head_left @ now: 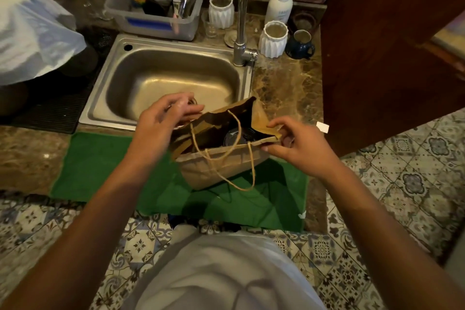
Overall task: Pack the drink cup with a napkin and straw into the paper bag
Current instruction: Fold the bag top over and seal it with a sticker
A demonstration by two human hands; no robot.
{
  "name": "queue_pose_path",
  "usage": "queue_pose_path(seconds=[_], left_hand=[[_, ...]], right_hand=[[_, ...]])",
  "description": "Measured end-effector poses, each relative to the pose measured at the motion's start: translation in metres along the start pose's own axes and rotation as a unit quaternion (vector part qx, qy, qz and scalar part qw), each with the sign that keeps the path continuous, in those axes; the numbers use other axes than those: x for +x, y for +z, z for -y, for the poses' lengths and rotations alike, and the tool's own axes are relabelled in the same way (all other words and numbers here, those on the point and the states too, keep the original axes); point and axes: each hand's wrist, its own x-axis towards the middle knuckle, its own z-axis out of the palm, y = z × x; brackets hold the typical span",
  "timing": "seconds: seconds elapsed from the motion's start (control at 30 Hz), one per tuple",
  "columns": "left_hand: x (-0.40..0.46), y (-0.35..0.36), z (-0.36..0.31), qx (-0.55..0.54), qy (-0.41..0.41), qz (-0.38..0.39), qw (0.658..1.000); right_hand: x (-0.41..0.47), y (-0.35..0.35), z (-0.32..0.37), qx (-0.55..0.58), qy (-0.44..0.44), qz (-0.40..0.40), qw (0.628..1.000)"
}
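Paper bag point(221, 158) stands open on green cloth point(105, 166), between both hands. Right hand point(299, 143) pinches the bag's right rim corner between thumb and fingers. Left hand point(163, 118) is at the bag's left rim, fingers loosely bent; whether it grips the paper cannot be told. Drink cup point(235, 136) sits inside the bag, dark lid visible, just left of the right hand. Twine handles point(226, 153) hang over the front. Beyond the hands: steel sink point(171, 75), pump bottle point(280, 0), its label print unreadable.

Inside the paper bag point(221, 158), only the drink cup point(235, 136)'s dark lid shows at 12 o'clock; the left hand point(161, 118)'s fingertips are motion-blurred.
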Motion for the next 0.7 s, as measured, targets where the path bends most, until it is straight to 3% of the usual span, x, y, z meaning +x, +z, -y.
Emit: queue_pose_path(seconds=[0.1, 0.23, 0.37, 0.5, 0.7], left_hand=[[-0.031, -0.018, 0.035, -0.003, -0.004, -0.057, 0.998], [-0.068, -0.022, 0.067, 0.17, 0.043, -0.11, 0.978], [-0.065, -0.01, 0.074, 0.306, 0.104, -0.087, 0.942], [-0.046, -0.005, 0.069, 0.333, 0.115, -0.105, 0.93], [-0.037, -0.011, 0.069, 0.388, 0.165, -0.053, 0.905]], right_hand=[[0.001, -0.001, -0.003, -0.051, -0.029, -0.002, 0.998], [0.003, -0.002, -0.001, -0.088, -0.084, -0.029, 0.992], [0.005, 0.005, 0.006, -0.076, -0.124, -0.025, 0.989], [0.0, 0.011, 0.007, -0.057, -0.143, -0.028, 0.988], [-0.019, 0.005, 0.007, -0.034, -0.142, -0.028, 0.989]])
